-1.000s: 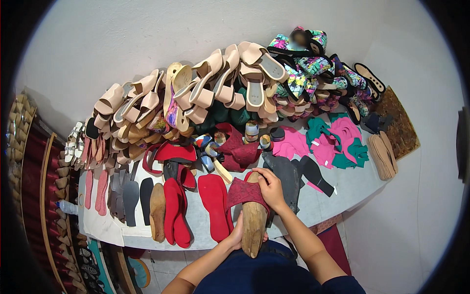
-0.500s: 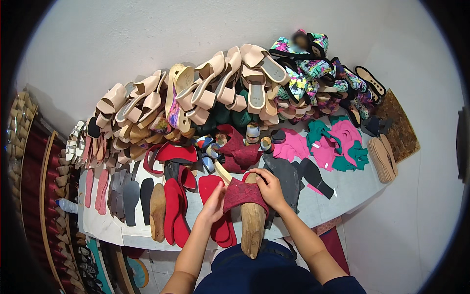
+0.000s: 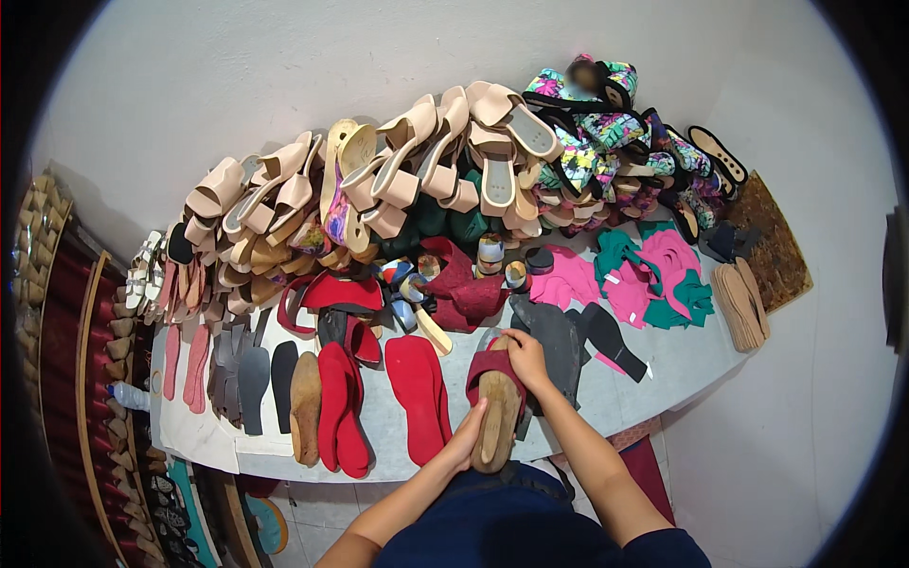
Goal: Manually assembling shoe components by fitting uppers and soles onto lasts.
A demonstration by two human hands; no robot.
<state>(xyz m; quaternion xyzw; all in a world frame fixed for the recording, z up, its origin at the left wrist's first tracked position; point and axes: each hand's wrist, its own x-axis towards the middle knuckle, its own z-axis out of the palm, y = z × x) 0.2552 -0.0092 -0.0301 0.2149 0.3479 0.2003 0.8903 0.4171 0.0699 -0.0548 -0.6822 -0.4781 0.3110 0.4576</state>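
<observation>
Close to my body, both hands hold a wooden shoe last with a dark red upper wrapped as a band across its front part. My left hand closes on the side of the last near its lower end. My right hand grips its far end, fingers bent over the upper's edge. A pair of red soles lies on the table to the left of my hands. Beyond the last lies a heap of dark red uppers. A pale, sole-shaped piece rests beside that heap.
Beige heeled sandals are piled along the wall, with colourful patterned sandals at the right. More red soles, another wooden last, grey pieces, pink and green cut pieces and tan insoles cover the table.
The last has turned in my hands, and the upper shows as a narrower band. My left hand has moved from the upper down to the last's near end, uncovering the red soles.
</observation>
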